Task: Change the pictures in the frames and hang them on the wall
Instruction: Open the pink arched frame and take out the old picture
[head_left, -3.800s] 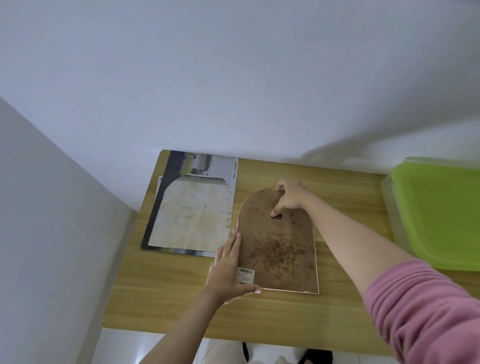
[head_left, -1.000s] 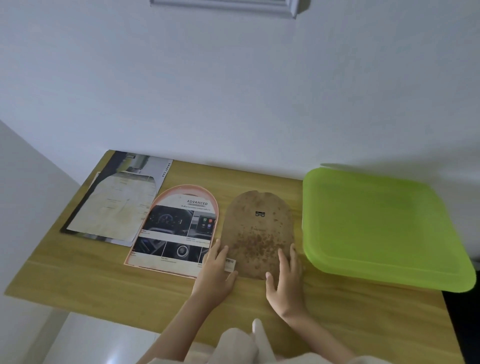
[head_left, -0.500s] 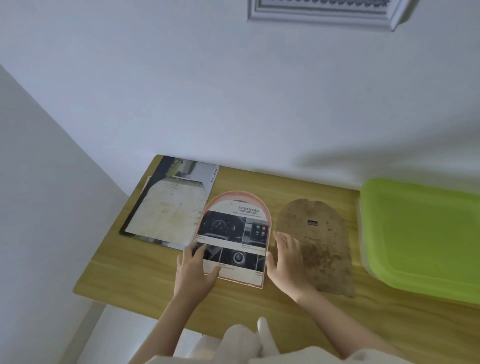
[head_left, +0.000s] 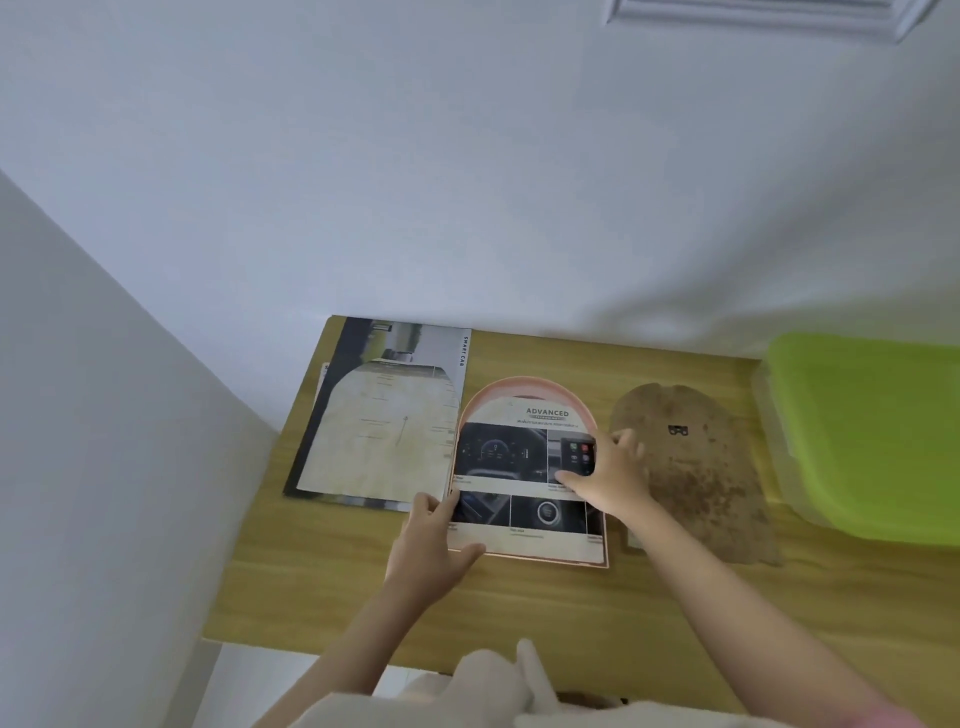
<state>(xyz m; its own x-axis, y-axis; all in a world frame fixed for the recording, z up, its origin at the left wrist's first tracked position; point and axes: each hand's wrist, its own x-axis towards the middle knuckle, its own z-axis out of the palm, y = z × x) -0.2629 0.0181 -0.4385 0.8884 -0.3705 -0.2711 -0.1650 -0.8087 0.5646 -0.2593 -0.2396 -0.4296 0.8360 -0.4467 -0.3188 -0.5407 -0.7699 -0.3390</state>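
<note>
Between magazine (head_left: 384, 415) and stained backing board (head_left: 696, 467), left hand (head_left: 431, 545) and right hand (head_left: 613, 478) pinch the arched picture (head_left: 519, 467).

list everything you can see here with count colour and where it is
arched frame: 1, pink rim, flat on the table centre
printed picture: 1, cream with dark photo panels, headed ADVANCED, lying in the arched frame
backing board: 1, brown and speckled, with a small black hanger, flat on the table right of the frame
magazine: 1, dark grey cover, back left of the table
arch-shaped paper: 1, cream, lying on the magazine
container lid: 1, lime green, right end of the table
table: 1, light wood, against the white wall
wall frame: 1, white, hanging on the wall at top right, only its lower edge in view
left hand: 1, gripping the picture's lower left edge
right hand: 1, fingers on the picture's right side
</note>
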